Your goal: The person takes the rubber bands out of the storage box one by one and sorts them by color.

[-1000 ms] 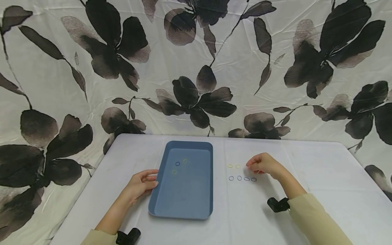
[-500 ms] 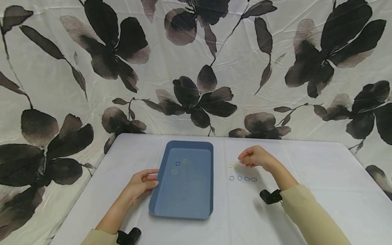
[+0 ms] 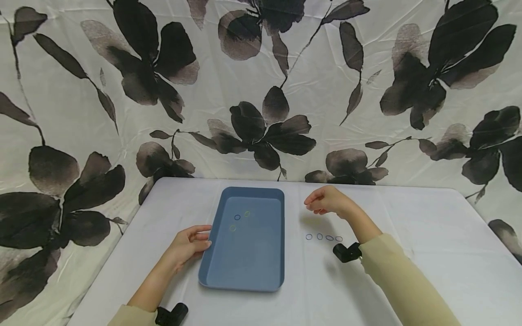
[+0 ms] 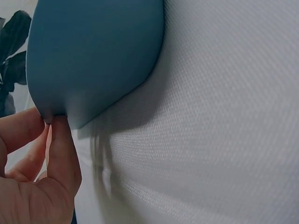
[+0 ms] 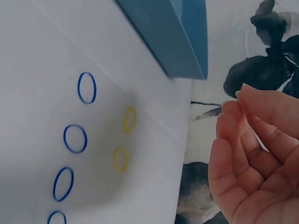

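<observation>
My left hand (image 3: pixel 188 246) pinches the left rim of a blue rectangular tray (image 3: pixel 244 262), thumb and fingers at its edge in the left wrist view. Inside the tray lie a small dark blue ring (image 3: pixel 237 214) and two thin yellow rings. Above the table right of the tray, my right hand (image 3: pixel 328 200) has curled fingers, thumb and index tips close together; I cannot tell whether they hold something small. Beneath it, the right wrist view shows two yellow rings (image 5: pixel 121 171) beside a row of several blue rings (image 5: pixel 86 145).
A white cloth (image 3: pixel 428 253) covers the table. Behind it hangs a white curtain (image 3: pixel 310 90) with dark flowers. Each wrist wears a black camera; the right one (image 3: pixel 346 252) hangs close over the cloth below the blue row.
My right hand has moved left and farther back, over the yellow rings towards the tray, covering them from the head view. The left hand and tray have stayed in place.
</observation>
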A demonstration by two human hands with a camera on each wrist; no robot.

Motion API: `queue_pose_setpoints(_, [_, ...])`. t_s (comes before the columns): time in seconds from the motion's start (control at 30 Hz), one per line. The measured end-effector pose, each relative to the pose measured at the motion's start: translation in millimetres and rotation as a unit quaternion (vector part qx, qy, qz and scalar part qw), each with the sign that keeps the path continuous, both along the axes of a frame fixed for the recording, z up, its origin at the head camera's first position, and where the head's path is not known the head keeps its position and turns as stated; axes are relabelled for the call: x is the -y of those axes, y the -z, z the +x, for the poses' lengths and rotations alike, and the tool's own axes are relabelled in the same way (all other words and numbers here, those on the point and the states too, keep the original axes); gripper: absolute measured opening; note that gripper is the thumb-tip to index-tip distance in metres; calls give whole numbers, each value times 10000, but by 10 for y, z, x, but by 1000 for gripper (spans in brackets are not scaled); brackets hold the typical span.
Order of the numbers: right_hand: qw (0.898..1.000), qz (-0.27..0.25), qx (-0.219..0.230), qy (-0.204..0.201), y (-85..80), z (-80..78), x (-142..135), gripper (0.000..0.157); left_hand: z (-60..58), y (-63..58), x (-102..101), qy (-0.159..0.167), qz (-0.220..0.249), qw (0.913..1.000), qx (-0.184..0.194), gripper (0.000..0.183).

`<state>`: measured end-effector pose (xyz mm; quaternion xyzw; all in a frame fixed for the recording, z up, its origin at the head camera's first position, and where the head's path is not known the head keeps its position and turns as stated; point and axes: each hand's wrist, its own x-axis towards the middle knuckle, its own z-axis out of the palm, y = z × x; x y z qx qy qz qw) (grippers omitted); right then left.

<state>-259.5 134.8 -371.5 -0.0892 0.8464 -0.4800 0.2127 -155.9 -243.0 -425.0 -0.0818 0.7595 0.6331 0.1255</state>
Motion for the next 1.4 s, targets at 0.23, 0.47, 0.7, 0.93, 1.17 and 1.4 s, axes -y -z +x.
queue_pose_setpoints(0.23, [10000, -33, 13, -28, -13, -44, 160, 21, -1, 10, 11, 59, 94, 9999, -2, 53])
queue_pose_setpoints(0.47, [9999, -96, -1, -118, -31, -58, 363, 23, -1, 14, 28, 79, 117, 9999, -42, 54])
queue_pose_setpoints(0.7, [9992, -263, -16, -288, 0, -67, 523, 21, 1, 21, 25, 93, 80, 9999, -63, 53])
queue_pose_setpoints(0.93, [9978, -381, -183, -515, 52, -91, 659, 23, 21, 21, 14, 84, 8, 9999, -128, 53])
queue_pose_setpoints(1.17, [9966, -468, -187, -648, 90, -117, 810, 24, 17, 39, 34, 56, -91, 9998, -188, 51])
queue_pose_setpoints(1.4, [9950, -602, -145, -788, 141, -141, 975, 24, 19, 48, 18, 9, -202, 9995, -256, 50])
